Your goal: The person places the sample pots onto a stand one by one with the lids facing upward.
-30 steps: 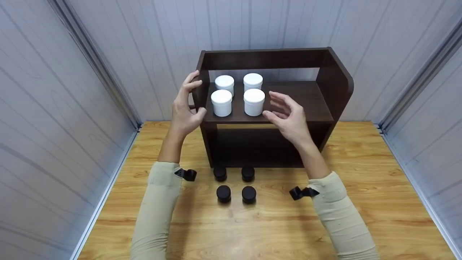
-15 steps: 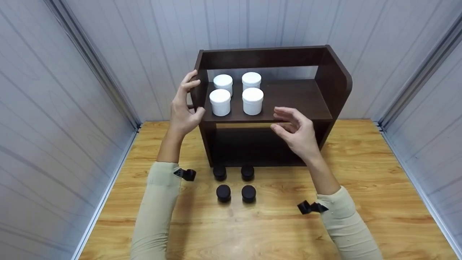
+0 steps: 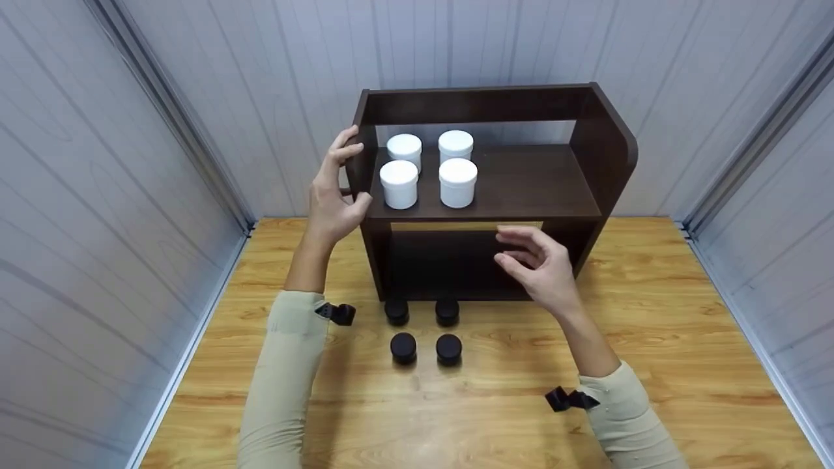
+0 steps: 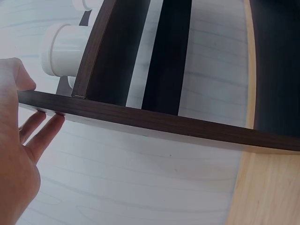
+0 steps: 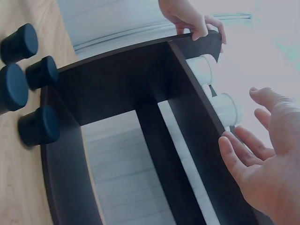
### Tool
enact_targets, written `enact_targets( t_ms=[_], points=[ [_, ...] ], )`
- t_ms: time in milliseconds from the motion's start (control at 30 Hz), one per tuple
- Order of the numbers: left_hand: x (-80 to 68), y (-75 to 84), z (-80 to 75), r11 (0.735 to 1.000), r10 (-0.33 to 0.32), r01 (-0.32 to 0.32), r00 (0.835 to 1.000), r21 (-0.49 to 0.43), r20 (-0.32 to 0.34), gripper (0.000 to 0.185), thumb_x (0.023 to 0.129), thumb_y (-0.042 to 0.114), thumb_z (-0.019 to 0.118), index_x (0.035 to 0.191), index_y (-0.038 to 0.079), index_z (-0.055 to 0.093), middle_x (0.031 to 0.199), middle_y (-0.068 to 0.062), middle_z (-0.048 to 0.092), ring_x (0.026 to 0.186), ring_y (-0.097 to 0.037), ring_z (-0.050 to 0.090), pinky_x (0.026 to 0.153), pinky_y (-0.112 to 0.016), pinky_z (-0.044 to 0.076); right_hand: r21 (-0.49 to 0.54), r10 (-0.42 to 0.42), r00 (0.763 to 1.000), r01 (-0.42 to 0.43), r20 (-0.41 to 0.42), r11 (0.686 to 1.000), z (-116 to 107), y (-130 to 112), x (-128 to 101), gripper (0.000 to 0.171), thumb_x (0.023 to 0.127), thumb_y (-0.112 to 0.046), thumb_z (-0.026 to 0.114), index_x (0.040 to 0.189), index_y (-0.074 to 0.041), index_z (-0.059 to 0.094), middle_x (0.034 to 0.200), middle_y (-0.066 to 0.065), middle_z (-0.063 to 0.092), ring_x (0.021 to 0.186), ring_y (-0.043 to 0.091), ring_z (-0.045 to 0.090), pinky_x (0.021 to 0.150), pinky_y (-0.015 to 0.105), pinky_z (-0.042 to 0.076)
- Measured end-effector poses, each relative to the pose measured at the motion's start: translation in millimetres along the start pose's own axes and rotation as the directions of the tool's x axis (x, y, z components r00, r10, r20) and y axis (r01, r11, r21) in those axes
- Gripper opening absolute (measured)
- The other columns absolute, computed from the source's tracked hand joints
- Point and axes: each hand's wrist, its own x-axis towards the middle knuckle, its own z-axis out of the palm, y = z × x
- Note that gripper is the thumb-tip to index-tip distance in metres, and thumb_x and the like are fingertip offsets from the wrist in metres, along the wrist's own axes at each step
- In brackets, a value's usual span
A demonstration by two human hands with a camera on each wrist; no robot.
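Note:
A dark brown two-tier shelf (image 3: 537, 179) stands on the wooden table. My left hand (image 3: 333, 202) grips its left side panel (image 4: 140, 119), thumb on the inner side and fingers outside, as the left wrist view shows. Several white lidded jars (image 3: 458, 185) stand upright in two rows on the left half of the upper board. My right hand (image 3: 541, 270) is in front of the lower compartment, fingers loosely bent, holding nothing. In the right wrist view, its fingers (image 5: 243, 152) overlap the edge of the upper board, near the white jars (image 5: 226, 110).
Several black jars (image 3: 403, 348) stand in two rows on the table (image 3: 417, 417), just in front of the shelf. Pale panelled walls (image 3: 163, 195) rise to the left, right and behind. The lower compartment (image 3: 456, 260) faces me.
My right hand has drawn back from beside the front right white jar, moving down and toward me. The left hand keeps its grip on the side panel; the jars have not moved.

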Motion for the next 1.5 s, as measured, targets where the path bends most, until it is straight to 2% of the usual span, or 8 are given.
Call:
enact_targets(
  t_ms=[100, 200, 533, 700, 833, 1200, 1400, 1500],
  points=[
    [0.7, -0.9, 0.7, 1.000, -0.002, 0.002, 1.000, -0.006, -0.001, 0.068, 0.079, -0.011, 0.061, 0.144, 0.008, 0.061, 0.172, -0.016, 0.056, 0.155, -0.026, 0.059, 0.104, -0.025, 0.057, 0.003, 0.003, 1.000, -0.003, 0.016, 1.000, -1.4, 8.4, -6.7, 0.042, 0.092, 0.015, 0.079, 0.133, 0.015, 0.070, 0.130, -0.012, 0.081, 0.123, 0.012, 0.078, 0.098, 0.022, 0.064],
    [0.6, -1.8, 1.8, 1.000, 0.001, -0.001, 1.000, -0.021, 0.000, 0.067, 0.079, -0.012, 0.061, 0.143, 0.006, 0.061, 0.171, -0.017, 0.056, 0.157, -0.028, 0.057, 0.115, -0.032, 0.052, 0.008, -0.005, 0.999, 0.005, 0.034, 1.000, -2.0, 19.2, -15.4, 0.042, 0.092, 0.017, 0.078, 0.133, 0.015, 0.070, 0.132, -0.018, 0.078, 0.124, 0.012, 0.077, 0.099, 0.023, 0.065],
    [0.8, -3.2, 4.0, 1.000, 0.005, -0.005, 1.000, -0.030, -0.002, 0.067, 0.078, -0.012, 0.062, 0.143, 0.007, 0.062, 0.171, -0.017, 0.056, 0.158, -0.028, 0.056, 0.118, -0.034, 0.052, 0.009, -0.046, 0.991, 0.045, 0.127, 0.999, -2.3, 64.6, -49.6, 0.048, 0.087, 0.020, 0.080, 0.134, 0.014, 0.070, 0.142, 0.008, 0.075, 0.131, 0.003, 0.072, 0.098, 0.024, 0.065],
    [1.4, -2.9, 3.1, 1.000, 0.005, -0.005, 1.000, -0.018, 0.009, 0.067, 0.080, -0.011, 0.063, 0.144, 0.006, 0.061, 0.172, -0.018, 0.055, 0.160, -0.029, 0.054, 0.118, -0.036, 0.052, 0.035, -0.061, 0.978, 0.055, 0.198, 0.998, -1.2, 87.2, -63.2, 0.053, 0.086, 0.021, 0.080, 0.136, 0.016, 0.068, 0.146, 0.011, 0.073, 0.134, 0.001, 0.069, 0.098, 0.023, 0.064],
    [2.3, -2.7, 2.8, 1.000, 0.004, -0.004, 1.000, -0.023, 0.000, 0.066, 0.079, -0.011, 0.063, 0.143, 0.006, 0.062, 0.171, -0.017, 0.056, 0.160, -0.029, 0.055, 0.117, -0.036, 0.052, 0.035, -0.027, 0.965, 0.019, 0.262, 0.999, 0.4, 102.0, -70.5, 0.055, 0.087, 0.018, 0.082, 0.139, 0.014, 0.067, 0.150, 0.027, 0.068, 0.136, 0.001, 0.068, 0.099, 0.023, 0.063],
    [0.6, -2.6, 3.1, 1.000, 0.004, -0.004, 1.000, -0.024, 0.007, 0.067, 0.079, -0.011, 0.062, 0.144, 0.004, 0.061, 0.172, -0.018, 0.055, 0.159, -0.029, 0.056, 0.113, -0.033, 0.054, 0.020, 0.121, 0.866, -0.149, 0.485, 0.989, 4.9, 127.4, -87.1, 0.061, 0.091, 0.007, 0.086, 0.144, 0.021, 0.058, 0.155, 0.045, 0.053, 0.140, 0.003, 0.067, 0.108, 0.050, 0.065],
    [0.1, -1.1, 1.5, 1.000, 0.001, -0.001, 1.000, -0.012, 0.002, 0.067, 0.079, -0.010, 0.062, 0.145, 0.005, 0.061, 0.172, -0.017, 0.055, 0.158, -0.027, 0.056, 0.113, -0.035, 0.054, 0.006, 0.180, 0.812, -0.221, 0.555, 0.975, 13.2, 132.1, -91.3, 0.059, 0.092, 0.006, 0.085, 0.145, 0.019, 0.060, 0.156, 0.041, 0.057, 0.142, 0.042, 0.068, 0.112, 0.062, 0.059],
    [0.7, -0.3, 0.9, 1.000, -0.004, 0.004, 1.000, -0.011, 0.000, 0.066, 0.080, -0.010, 0.063, 0.144, 0.004, 0.061, 0.172, -0.017, 0.055, 0.159, -0.028, 0.056, 0.115, -0.038, 0.054, 0.013, 0.183, 0.797, -0.233, 0.576, 0.972, 18.4, 133.7, -92.0, 0.057, 0.093, 0.005, 0.085, 0.144, 0.017, 0.062, 0.157, 0.040, 0.057, 0.144, 0.045, 0.066, 0.116, 0.062, 0.057]
  ],
)
